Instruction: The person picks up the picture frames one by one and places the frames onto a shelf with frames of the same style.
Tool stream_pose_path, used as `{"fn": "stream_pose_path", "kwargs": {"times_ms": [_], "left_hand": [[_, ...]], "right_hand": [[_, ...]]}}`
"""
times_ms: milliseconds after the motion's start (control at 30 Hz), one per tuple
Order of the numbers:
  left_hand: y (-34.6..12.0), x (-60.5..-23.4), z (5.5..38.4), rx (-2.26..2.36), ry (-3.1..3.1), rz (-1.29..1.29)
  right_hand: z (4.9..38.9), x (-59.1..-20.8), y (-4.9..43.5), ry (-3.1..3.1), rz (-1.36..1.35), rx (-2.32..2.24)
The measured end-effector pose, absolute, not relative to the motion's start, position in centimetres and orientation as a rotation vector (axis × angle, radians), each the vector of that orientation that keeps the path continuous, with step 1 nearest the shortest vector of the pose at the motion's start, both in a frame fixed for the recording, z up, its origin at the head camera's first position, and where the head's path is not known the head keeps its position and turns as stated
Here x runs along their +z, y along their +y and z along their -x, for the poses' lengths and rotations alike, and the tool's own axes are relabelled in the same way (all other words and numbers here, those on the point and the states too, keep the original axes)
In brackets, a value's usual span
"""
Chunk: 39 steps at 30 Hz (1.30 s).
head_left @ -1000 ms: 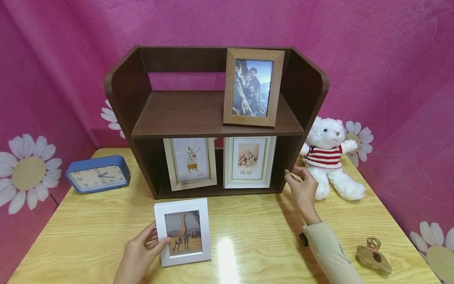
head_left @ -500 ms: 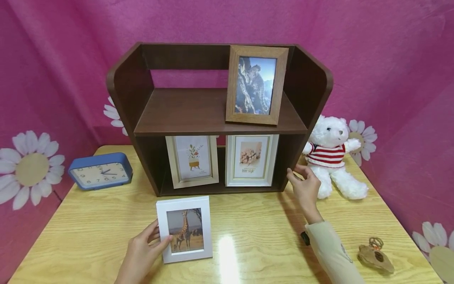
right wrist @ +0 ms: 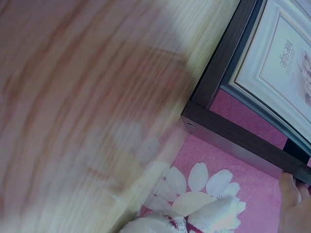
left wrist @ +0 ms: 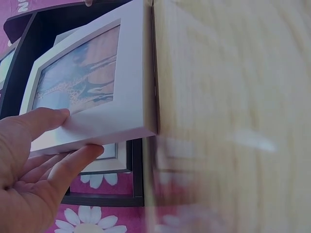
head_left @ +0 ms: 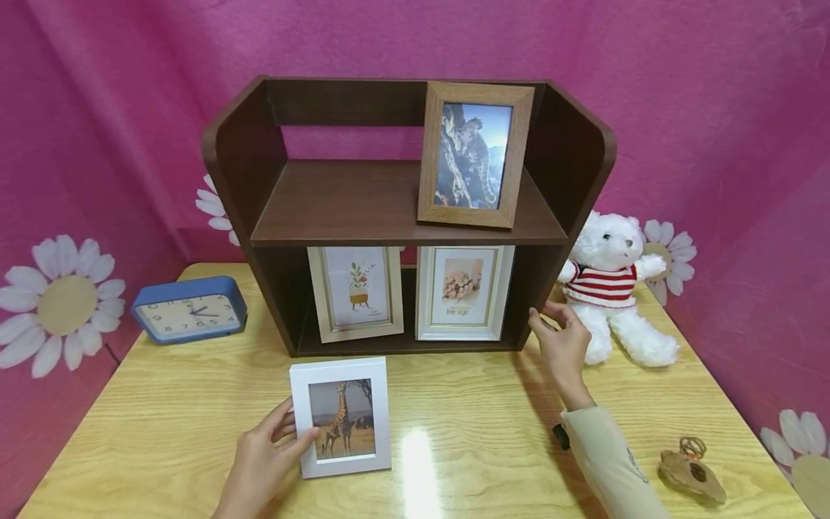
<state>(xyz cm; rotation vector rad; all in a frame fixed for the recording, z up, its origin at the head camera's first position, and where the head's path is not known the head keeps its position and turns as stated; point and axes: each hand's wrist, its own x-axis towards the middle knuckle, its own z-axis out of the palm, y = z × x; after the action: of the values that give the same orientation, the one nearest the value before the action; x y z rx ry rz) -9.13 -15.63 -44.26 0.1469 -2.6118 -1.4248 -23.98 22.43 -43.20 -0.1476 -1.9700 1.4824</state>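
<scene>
My left hand (head_left: 262, 450) grips the left edge of a white picture frame (head_left: 297, 422) with a giraffe photo, thumb on its front and fingers behind. The frame stands near-upright on the table, in front of a dark brown two-tier shelf (head_left: 350, 202). With relaxed, bent fingers, my right hand (head_left: 563, 346) touches the lower outer right side of the shelf; the right wrist view shows only part of this hand (right wrist: 293, 204). A wood-coloured frame (head_left: 476, 155) leans on the upper tier. Below stand a cream plant-print frame (head_left: 355, 294) and a white flower-print frame (head_left: 465, 293).
A blue clock (head_left: 189, 308) sits left of the shelf. Right of it is a white teddy bear (head_left: 606, 288) in a striped sweater. A small brown carved piece (head_left: 692, 476) with a cord lies at the table's (head_left: 473, 404) right front. Pink curtain hangs behind.
The head view has shifted slightly, moving the whole scene a little to the right and up in it. Both hands and the giraffe frame keep nearly the same places relative to the shelf.
</scene>
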Motion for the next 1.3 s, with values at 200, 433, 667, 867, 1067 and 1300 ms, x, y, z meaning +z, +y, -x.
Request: {"fn": "stream_pose_path", "kwargs": {"times_ms": [200,433,667,867,1067,1300], "left_hand": [[-15.5,-44.4,9.1,-1.409,-2.548,-0.082],[-15.5,-44.7,9.1,-1.367,-2.497,-0.025],[-15.6,-45.0,9.1,-1.308,-2.462,0.038],[-15.4,-45.0,9.0,-1.298,-2.438,0.039],[-15.3,-44.8,8.9,-1.288,-2.438,0.029],[-15.2,-44.0,8.9,-1.248,-2.406,0.025]], "right_hand": [[24.2,-43.5,22.6,-1.964,0.151,1.481],[23.0,-41.8,21.7,-1.979,0.129,1.475],[23.7,-42.8,22.2,-1.976,0.151,1.494],[24.2,-43.6,22.6,-1.962,0.148,1.489],[24.2,-43.6,22.6,-1.958,0.149,1.488],[24.2,-43.6,22.7,-1.961,0.137,1.491]]}}
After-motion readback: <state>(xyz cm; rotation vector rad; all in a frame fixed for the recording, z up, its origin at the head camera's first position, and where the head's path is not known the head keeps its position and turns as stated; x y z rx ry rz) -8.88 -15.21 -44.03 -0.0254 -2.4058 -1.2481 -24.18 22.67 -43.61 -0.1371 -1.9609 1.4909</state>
